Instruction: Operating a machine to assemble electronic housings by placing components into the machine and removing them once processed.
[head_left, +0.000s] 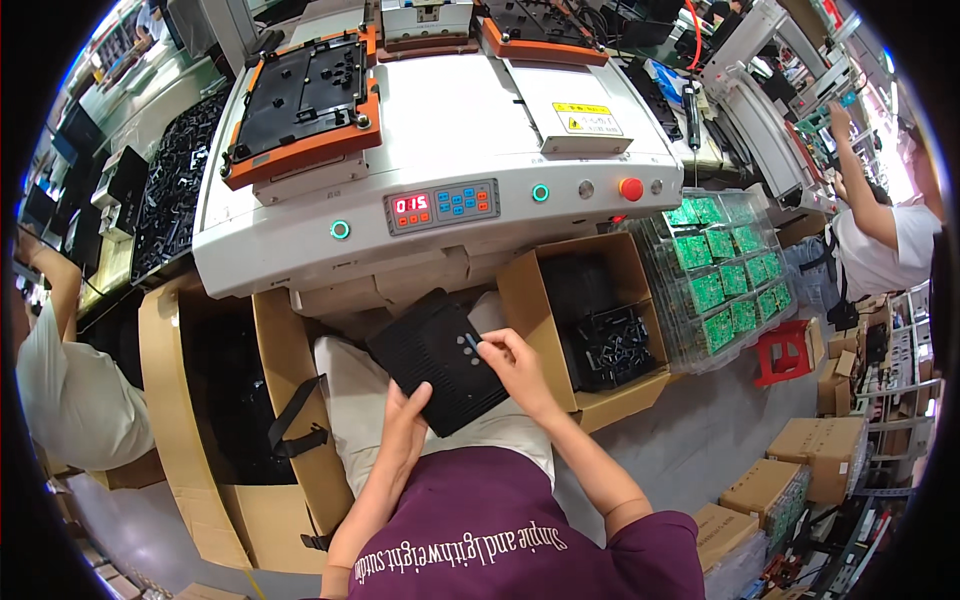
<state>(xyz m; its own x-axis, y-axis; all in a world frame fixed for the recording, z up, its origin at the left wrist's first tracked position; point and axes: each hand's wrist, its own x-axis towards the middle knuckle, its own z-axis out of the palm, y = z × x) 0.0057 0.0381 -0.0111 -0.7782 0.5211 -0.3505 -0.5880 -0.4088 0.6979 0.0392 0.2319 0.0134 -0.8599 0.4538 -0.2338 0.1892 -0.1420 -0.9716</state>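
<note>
A black ribbed plastic housing panel (440, 350) lies tilted over my lap, with several small pale round spots near its right side. My left hand (402, 425) grips its lower left edge, thumb on top. At the spots, the fingers of my right hand (515, 370) are pinched together against the panel. A thin bluish sliver shows by the fingertips, too small to name. Beyond my lap stands a white machine (440, 110) with a lit control panel (442, 206). On its left side a black part rests in an orange-framed fixture (305, 105).
An open carton (590, 400) with small dark parts stands to the right, beside clear trays of green circuit boards (715, 265). To the left is a carton (185, 430) of black parts. A red stool (783, 352) stands farther right. Other people work on both sides.
</note>
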